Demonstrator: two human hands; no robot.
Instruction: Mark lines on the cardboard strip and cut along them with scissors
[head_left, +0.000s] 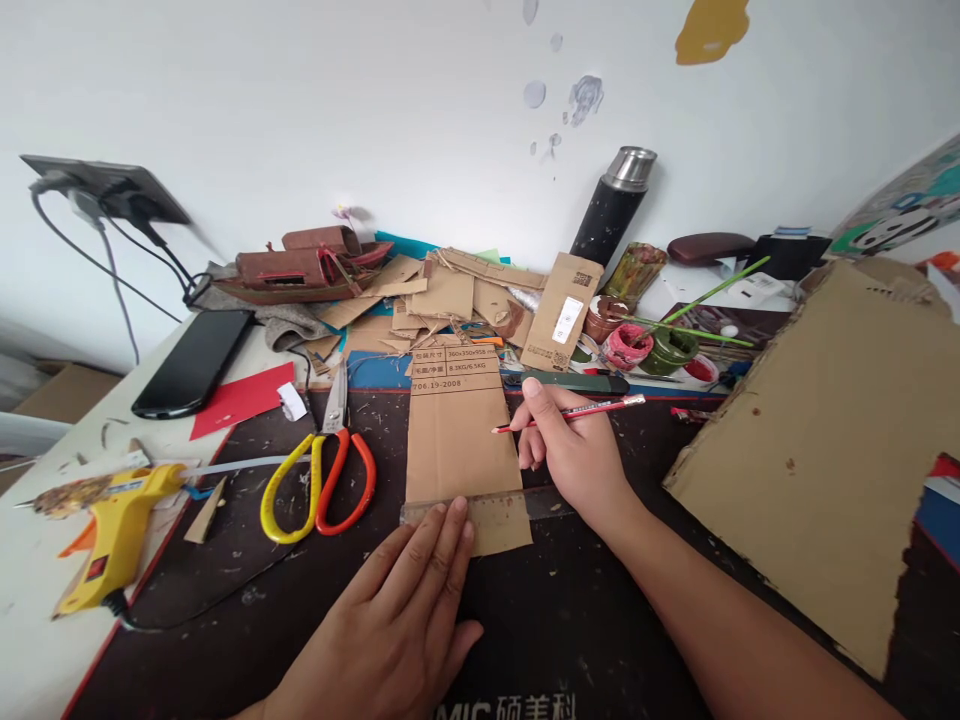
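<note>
The cardboard is brown with black print, the pencil red and black.

Your left fingers hide part of the ruler, its marks too small to read; the bottom edge crops the mat lettering, the right edge the panda picture.

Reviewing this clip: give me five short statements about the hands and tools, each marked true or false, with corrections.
1. The right hand holds a pencil. True.
2. The left hand rests on a see-through ruler laid across printed cardboard. True.
3. The pencil's tip is over the dark mat. False: it is over the cardboard.
4. The scissors and glue gun both lie left of the cardboard. True.
5. The glue gun lies nearer the cardboard than the scissors. False: the scissors lie nearer.
</note>
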